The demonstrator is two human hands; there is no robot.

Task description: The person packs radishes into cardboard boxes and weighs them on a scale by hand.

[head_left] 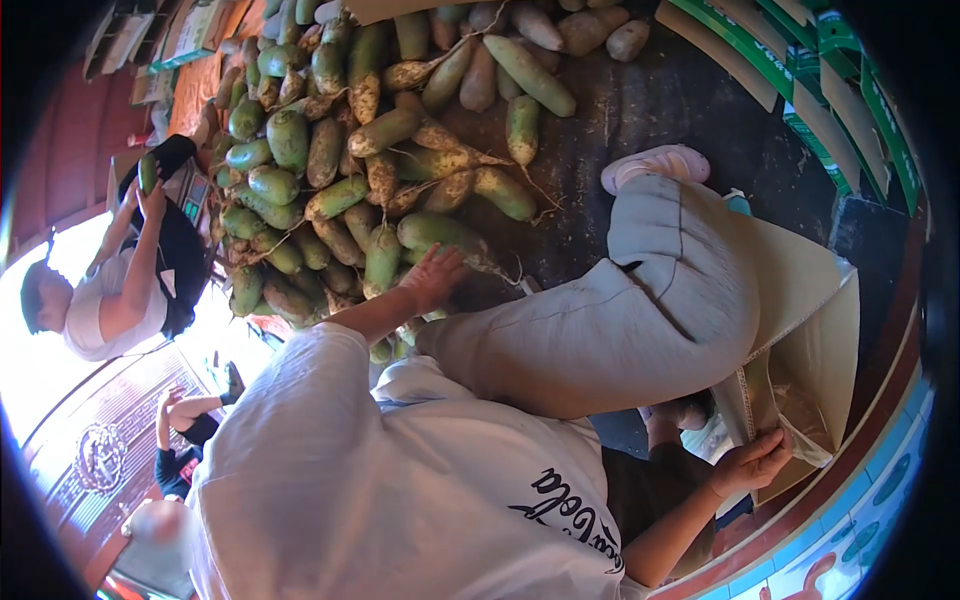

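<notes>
My left hand (435, 278) is stretched over the near edge of a pile of green radishes, its fingers spread. Its fingertips are right at a large green radish (440, 234) with a long thin root. Soil and stringy roots cover many of the radishes (290, 140) around it. On the other side of my body, my right hand (752, 464) is closed on the edge of an open cardboard box (800, 280). Clear plastic (800, 405) shows inside this box. My bent knee, in grey trousers, covers part of the box.
Dark sheeting (640, 100) lies under the pile. Flattened green-and-brown cartons (845, 110) stand at the upper right. At the left a seated person (120, 270) holds a green radish (148, 174); another person (185, 440) is farther off. A tiled wall (870, 500) borders the lower right.
</notes>
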